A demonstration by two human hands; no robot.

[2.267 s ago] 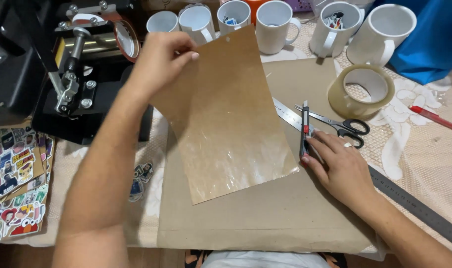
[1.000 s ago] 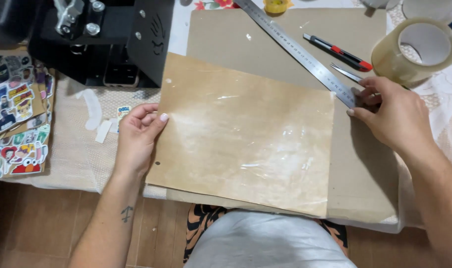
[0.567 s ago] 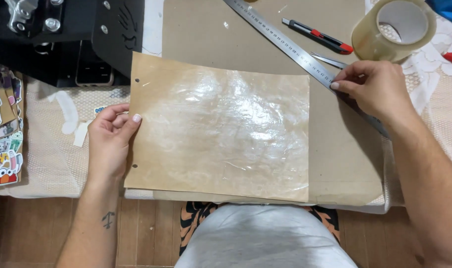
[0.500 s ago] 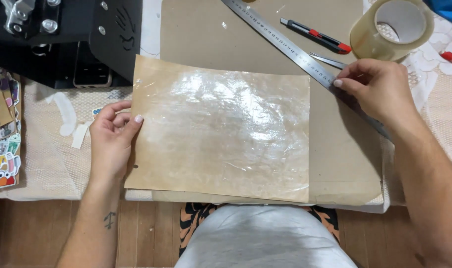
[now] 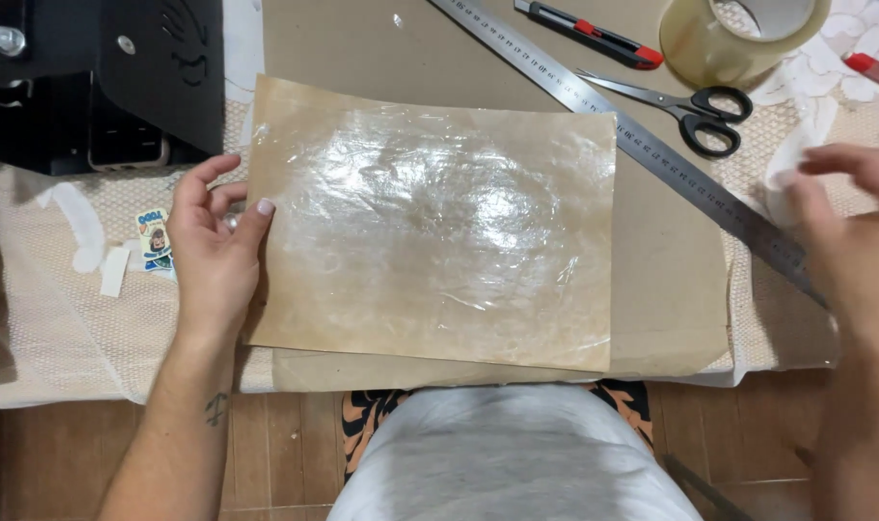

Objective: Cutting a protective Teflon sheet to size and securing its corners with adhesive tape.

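Your left hand (image 5: 213,256), fingers spread flat, pins the left edge of the glossy brown paper sheet (image 5: 434,227), which lies squared on the larger brown cardboard backing (image 5: 676,289). Your right hand (image 5: 859,232), blurred and holding nothing, hovers beside the long steel ruler (image 5: 642,145). Sheet placed; no cut visible yet.

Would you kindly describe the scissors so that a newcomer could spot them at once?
Start at the large brown sheet in the middle, then follow the long steel ruler up to the right. The scissors lie just beyond it, below the tape roll: the only tool with black loop handles.
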